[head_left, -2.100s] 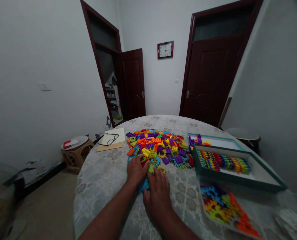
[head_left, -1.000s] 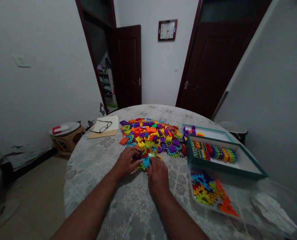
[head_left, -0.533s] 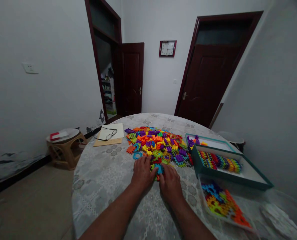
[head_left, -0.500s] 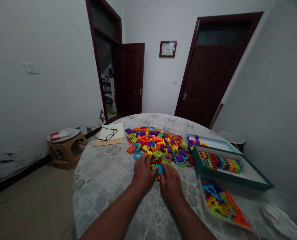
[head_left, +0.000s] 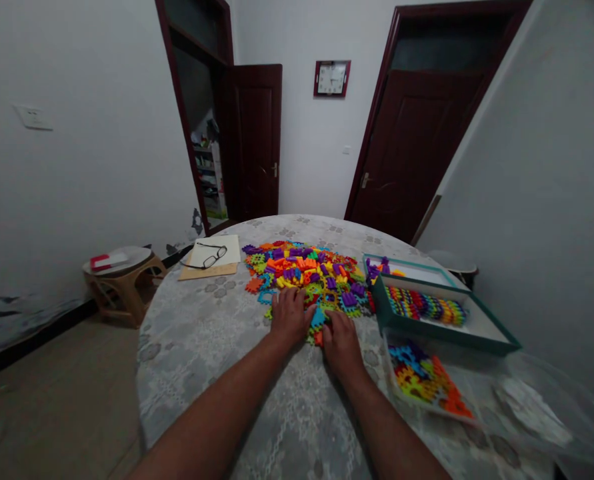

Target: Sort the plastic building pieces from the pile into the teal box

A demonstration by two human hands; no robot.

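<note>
A blue toy gear shows between my two hands near the front edge of a colourful heap of gear pieces. Green and orange gear pieces sit just below it, close against it. My left hand grips the gears from the left, thumb beside the blue one and fingers reaching forward; the fingertips partly cover pieces at the heap's edge. From the right, my right hand closes on the same gears with bent fingers. How the gears join under the hands is hidden.
At the right stand a green-edged box with rows of coloured pieces, its lid, and a clear plastic tub of gears. Glasses lie on papers at the left of the round table. A stool stands beyond.
The whole view has shifted as my head moved, so the table sits slightly higher. Both hands stay around the blue gear; my right-hand fingers have shifted slightly at its side.
</note>
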